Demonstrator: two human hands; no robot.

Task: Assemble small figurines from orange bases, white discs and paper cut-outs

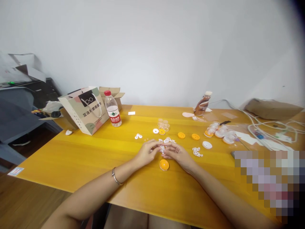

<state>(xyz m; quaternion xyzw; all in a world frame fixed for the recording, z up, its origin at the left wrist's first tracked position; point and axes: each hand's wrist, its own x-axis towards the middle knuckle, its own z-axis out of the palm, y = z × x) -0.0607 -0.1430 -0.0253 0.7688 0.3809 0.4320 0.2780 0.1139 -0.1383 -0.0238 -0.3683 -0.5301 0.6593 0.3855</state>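
Note:
Between the fingertips of my left hand (pixel 148 152) and my right hand (pixel 175 152) is a small white openwork plastic piece (pixel 162 149). Both hands are closed in a pinch on it, just above the table. Right behind them lies a loose pile of similar white openwork pieces (pixel 168 140). In front of my hands sits an orange round part with a domed middle (pixel 164 164). More white openwork pieces (pixel 197 152) lie to the right. Small white round parts (pixel 138 136) are grouped to the left. My fingers partly cover the held piece.
Orange rings (pixel 181 135), a white disc (pixel 207 145), clear cups (pixel 163 124) and clear-domed assemblies (pixel 229 136) stand across the yellow table (pixel 100 152). Farther back are a water bottle (pixel 112 109), a paper bag (pixel 88 111), a brown drink bottle (pixel 202 104) and white cables (pixel 257 125).

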